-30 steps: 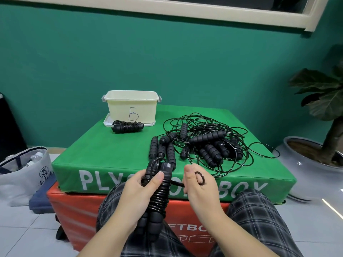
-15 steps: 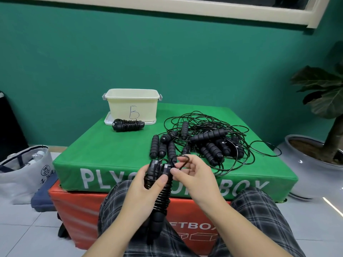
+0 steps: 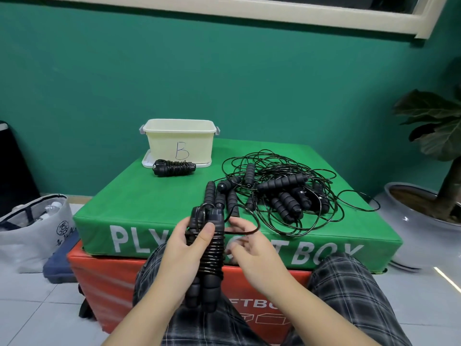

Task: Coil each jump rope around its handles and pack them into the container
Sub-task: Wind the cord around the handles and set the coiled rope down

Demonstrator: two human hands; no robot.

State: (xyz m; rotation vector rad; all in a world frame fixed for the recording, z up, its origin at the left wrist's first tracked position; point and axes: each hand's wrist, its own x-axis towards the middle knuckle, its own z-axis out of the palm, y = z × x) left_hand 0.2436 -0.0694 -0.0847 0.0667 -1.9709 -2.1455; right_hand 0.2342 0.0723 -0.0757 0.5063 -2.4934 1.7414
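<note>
Green padded box [image 3: 149,208], stacked on an orange box [image 3: 112,283], carries the work; it is no table but serves as one. At its far left corner stands the cream container [image 3: 179,143], marked "B", open-topped, resting on what looks like its own lid. Just in front of the container lies one finished coiled rope [image 3: 173,167], not yet packed. To the right spreads the pile of loose ropes [image 3: 282,196], handles and cords tangled together, with three more handles [image 3: 219,199] lying side by side at the pile's near left edge.

In front of the box, above the lap, the left hand [image 3: 179,255] grips the rope bundle [image 3: 208,253]: two handles held side by side and upright, fingers curled behind them, thumb pressed on the front over the upper turns of cord. The right hand [image 3: 252,253] holds the last loop of cord [image 3: 245,229] out to the right, fingers loosely curled round it; the exact pinch is hidden.

Judged step: securing the tail end of the coil. To do it well, the left thumb should keep the upper turns pinned so that they do not spring loose, while the right hand draws the remaining loop snug and tucks it under a turn or over the handle caps. Slack here would probably let the whole coil unwind in the container.
</note>
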